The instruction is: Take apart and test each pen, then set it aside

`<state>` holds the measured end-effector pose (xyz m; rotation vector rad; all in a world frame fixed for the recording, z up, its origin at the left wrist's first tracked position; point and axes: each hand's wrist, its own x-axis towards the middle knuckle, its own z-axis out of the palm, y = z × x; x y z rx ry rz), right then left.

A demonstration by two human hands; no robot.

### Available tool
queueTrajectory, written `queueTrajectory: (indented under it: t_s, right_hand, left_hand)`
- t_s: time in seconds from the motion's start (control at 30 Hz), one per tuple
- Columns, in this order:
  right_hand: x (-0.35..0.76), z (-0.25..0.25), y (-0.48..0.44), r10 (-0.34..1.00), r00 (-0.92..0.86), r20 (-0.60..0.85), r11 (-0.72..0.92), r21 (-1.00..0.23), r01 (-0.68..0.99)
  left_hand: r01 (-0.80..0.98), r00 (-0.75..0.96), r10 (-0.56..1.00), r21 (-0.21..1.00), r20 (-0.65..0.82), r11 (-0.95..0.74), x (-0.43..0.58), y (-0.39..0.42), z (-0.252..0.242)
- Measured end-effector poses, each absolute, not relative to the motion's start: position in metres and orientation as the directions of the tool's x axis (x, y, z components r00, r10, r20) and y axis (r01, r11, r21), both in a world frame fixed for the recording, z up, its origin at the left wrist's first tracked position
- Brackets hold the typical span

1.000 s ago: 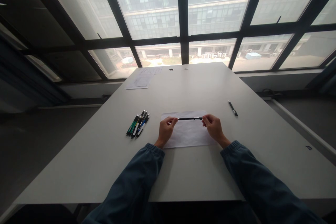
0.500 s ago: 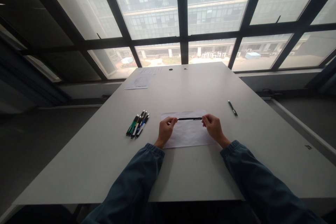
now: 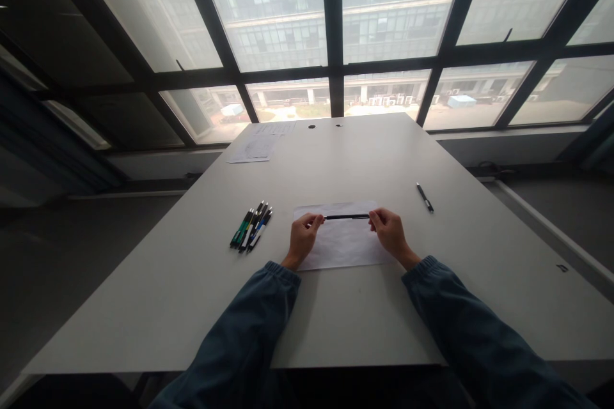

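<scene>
A black pen is held level between my two hands, over a white sheet of paper. My left hand pinches its left end between thumb and fingers. The right end is in the fingertips of my right hand. Both ends of the pen are partly covered by the fingers. Left of the paper lies a bunch of several pens with black, green, blue and white parts. A single black pen rests on the table beyond my right hand.
The white table reaches toward a wall of windows. Printed sheets lie at its far left. Two small dark spots, one a round hole, show near the far edge. A small dark mark is at the right.
The pen between my fingers has turned slightly about its length, so its clip looks a little different. My hands and the other things stay in place.
</scene>
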<state>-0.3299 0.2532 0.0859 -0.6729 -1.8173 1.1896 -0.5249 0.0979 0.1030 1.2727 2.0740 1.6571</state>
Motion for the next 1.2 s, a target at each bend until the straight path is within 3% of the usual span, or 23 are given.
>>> queueTrajectory:
  t_s: [1.2]
  right_hand:
    - [-0.3301, 0.0877, 0.2517, 0.787, -0.510, 0.347, 0.411, -0.912, 0.013]
  left_hand:
    - [0.489, -0.595, 0.728, 0.872, 0.341, -0.009, -0.5235, 0.0985, 0.1028]
